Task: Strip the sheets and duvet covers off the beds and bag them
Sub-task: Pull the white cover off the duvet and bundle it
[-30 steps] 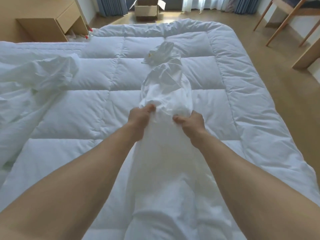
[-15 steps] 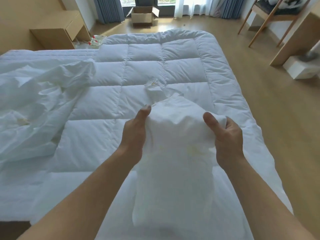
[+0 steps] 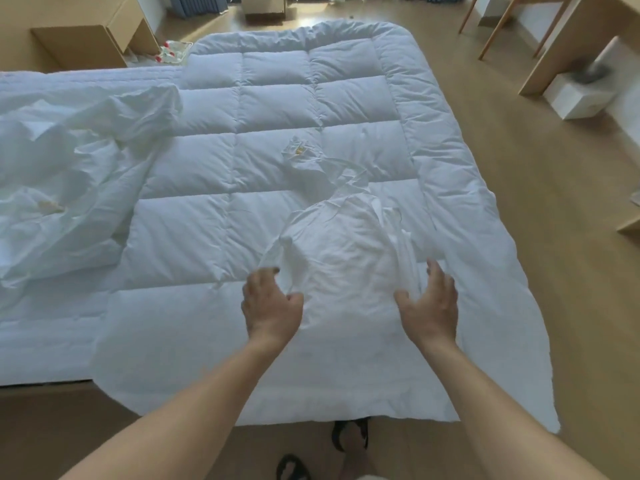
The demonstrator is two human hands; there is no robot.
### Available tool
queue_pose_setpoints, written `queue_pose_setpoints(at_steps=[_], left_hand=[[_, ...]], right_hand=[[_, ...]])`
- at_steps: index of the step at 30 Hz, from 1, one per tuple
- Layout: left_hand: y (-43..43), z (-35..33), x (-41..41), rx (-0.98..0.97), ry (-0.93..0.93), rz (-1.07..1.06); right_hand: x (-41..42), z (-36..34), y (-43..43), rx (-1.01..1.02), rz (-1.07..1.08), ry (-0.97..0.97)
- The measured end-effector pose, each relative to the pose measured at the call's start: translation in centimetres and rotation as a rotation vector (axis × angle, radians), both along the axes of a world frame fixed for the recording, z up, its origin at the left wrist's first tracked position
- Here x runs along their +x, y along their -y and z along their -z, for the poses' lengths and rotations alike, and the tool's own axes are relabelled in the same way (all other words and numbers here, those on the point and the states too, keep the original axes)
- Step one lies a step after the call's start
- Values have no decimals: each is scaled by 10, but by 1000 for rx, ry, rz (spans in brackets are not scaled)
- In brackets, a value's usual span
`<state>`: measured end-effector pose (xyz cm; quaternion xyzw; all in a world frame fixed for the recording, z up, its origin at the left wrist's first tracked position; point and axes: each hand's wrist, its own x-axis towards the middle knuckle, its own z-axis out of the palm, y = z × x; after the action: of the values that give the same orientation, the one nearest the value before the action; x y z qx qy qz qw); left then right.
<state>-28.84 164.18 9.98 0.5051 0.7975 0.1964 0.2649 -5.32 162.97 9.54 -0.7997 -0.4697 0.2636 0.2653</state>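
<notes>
Looks like both hands had let go of the bunched white sheet (image 3: 339,258) they'd been holding up a moment earlier. It lay on the quilted duvet (image 3: 270,109) near the foot of the bed. Left hand (image 3: 268,306) and right hand (image 3: 431,303) hovered either side, fingers loose, gripping nothing. Another crumpled white heap (image 3: 69,168) sat further left.

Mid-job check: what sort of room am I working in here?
Probably a hotel or guest bedroom: a white quilted duvet spread over a bed, a heap of crumpled white sheets beside it, and a light wooden bedside cabinet.
</notes>
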Motion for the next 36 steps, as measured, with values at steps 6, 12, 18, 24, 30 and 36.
queue_pose_setpoints(at_steps=[6,12,18,24,30,36], left_hand=[[-76,-11,58,143,-22,287],[-61,91,55,-239,-60,258],[-51,132,55,-246,-108,213],[-176,93,47,-36,-102,172],[-296,105,46,-260,239,9],[-365,130,46,-168,570,-297]], right_hand=[[-21,1,-79,70,-438,172],[-26,89,-72,-294,-445,194],[-24,127,-57,-345,-455,149],[-20,83,-157,144,-236,59],[-8,96,-306,-235,-259,-104],[4,128,-379,-254,-54,-496]])
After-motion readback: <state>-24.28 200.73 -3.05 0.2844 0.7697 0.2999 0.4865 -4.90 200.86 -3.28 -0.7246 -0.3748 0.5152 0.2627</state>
